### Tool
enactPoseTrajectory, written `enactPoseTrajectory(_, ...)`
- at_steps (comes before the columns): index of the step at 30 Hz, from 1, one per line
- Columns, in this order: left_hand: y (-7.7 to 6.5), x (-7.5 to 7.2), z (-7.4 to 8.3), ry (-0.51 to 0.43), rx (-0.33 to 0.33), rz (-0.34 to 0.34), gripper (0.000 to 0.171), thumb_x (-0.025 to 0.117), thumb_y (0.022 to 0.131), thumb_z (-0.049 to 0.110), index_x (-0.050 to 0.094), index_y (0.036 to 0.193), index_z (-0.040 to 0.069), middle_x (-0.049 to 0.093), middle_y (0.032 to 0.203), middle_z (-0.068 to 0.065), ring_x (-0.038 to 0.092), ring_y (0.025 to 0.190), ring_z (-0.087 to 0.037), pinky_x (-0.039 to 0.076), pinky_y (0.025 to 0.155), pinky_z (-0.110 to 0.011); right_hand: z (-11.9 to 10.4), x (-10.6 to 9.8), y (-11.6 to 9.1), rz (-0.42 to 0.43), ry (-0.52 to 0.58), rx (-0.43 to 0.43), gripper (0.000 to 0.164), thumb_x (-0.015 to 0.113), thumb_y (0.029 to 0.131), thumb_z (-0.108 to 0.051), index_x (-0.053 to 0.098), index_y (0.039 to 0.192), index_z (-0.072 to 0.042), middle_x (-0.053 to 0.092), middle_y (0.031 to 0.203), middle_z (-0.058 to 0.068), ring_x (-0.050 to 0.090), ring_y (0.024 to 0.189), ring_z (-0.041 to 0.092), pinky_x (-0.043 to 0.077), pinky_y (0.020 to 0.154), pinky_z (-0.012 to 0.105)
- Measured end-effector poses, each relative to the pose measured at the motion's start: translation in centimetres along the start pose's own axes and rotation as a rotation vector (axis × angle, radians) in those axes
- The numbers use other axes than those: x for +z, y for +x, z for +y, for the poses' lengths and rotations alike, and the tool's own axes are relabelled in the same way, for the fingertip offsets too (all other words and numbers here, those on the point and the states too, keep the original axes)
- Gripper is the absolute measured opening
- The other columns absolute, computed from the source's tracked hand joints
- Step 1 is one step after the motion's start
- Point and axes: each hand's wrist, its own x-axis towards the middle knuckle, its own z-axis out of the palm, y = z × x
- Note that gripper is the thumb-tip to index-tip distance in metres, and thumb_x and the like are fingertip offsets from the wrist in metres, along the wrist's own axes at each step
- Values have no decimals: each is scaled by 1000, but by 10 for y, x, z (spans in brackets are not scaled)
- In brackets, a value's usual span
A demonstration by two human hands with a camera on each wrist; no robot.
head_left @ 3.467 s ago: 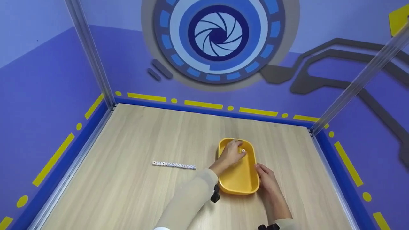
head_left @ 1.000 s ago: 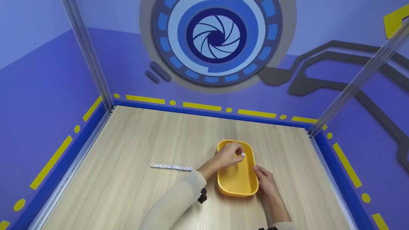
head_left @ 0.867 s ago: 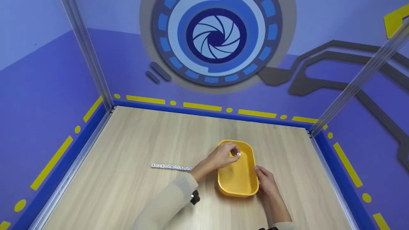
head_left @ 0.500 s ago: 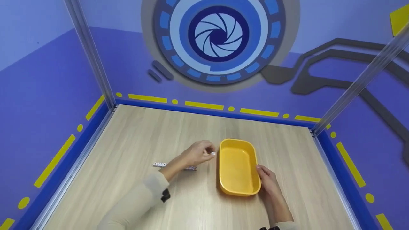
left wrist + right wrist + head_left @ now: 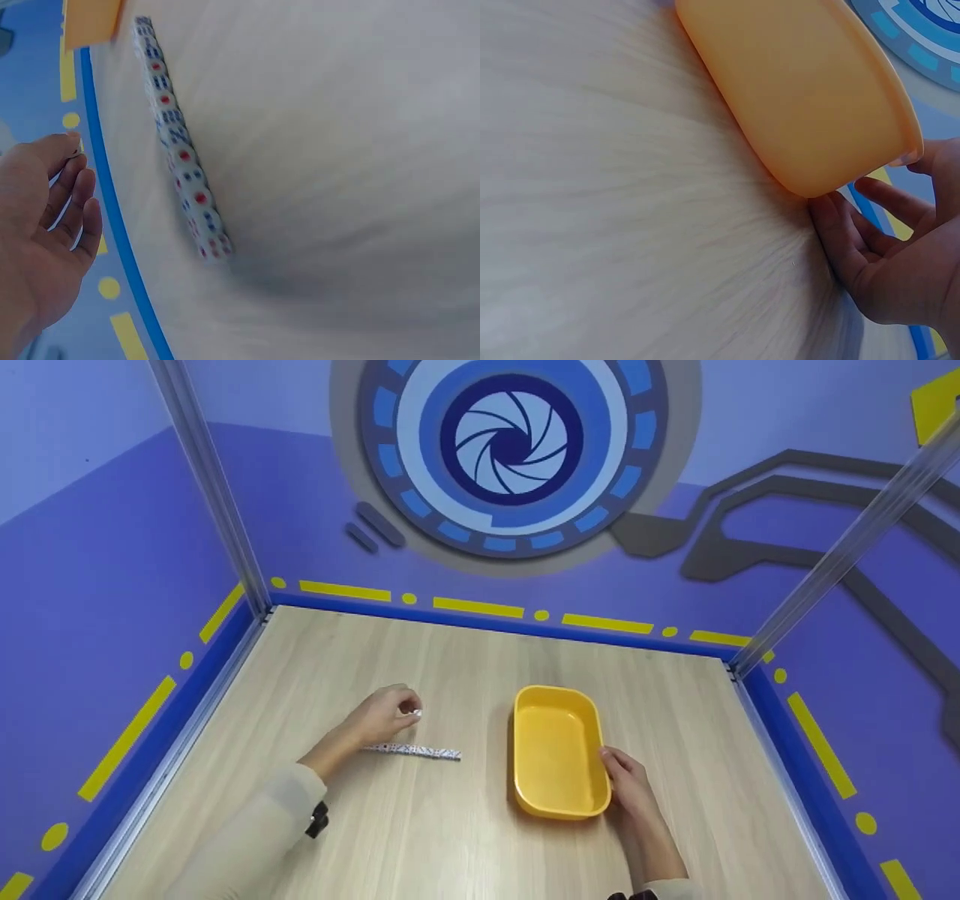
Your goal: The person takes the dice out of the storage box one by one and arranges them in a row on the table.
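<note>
My left hand [image 5: 381,717] pinches a small white die [image 5: 418,712] between thumb and index finger, above the table and just behind a row of dice. In the left wrist view the fingers hide nearly all of that die. The row of dice [image 5: 180,142] runs straight, end to end, with red and blue pips; in the head view the hand covers part of its left end. My right hand [image 5: 634,786] holds the right side of a yellow plastic box [image 5: 561,757], thumb at the rim. The right wrist view shows fingertips [image 5: 823,206] at the box's lower edge.
Under everything lies a light wood tabletop [image 5: 465,825]. Blue printed walls [image 5: 480,562] with metal corner posts [image 5: 217,495] enclose it at the back, left and right.
My left hand has come out of the yellow box with the die and moved left to the row of dice. The right hand stays on the box.
</note>
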Motion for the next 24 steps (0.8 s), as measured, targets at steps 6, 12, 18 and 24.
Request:
enactPoseTrajectory(6,-16,-19,-15,21,-70,17,7,71,92,18,69,99,15,62,98,1,61,95,-19,51,83,-33,-1,1,1,6,-34,-2,52,55,99,-46,54,139,-13,60,130,13,60,113,28,54,89,38)
enactPoseTrajectory(12,-35,-31,-37,49,-143,18,7,70,93,20,68,100,18,62,99,3,60,96,-18,51,84,-36,-2,1,2,21,-50,15,52,55,99,-48,55,138,-14,60,131,12,60,112,26,54,87,36)
enactPoseTrajectory(18,-55,-36,-59,63,-176,-6,10,71,89,12,69,99,14,62,97,-1,59,92,-19,51,83,-37,-3,0,2,16,-42,7,52,55,99,-47,55,138,-13,59,131,12,60,112,26,54,87,36)
enactPoseTrajectory(24,-69,-40,-74,75,-193,-41,11,76,87,12,70,95,14,62,92,1,58,86,-16,50,80,-37,-1,0,2,14,-13,5,53,57,98,-48,56,137,-12,60,129,14,61,110,27,55,85,37)
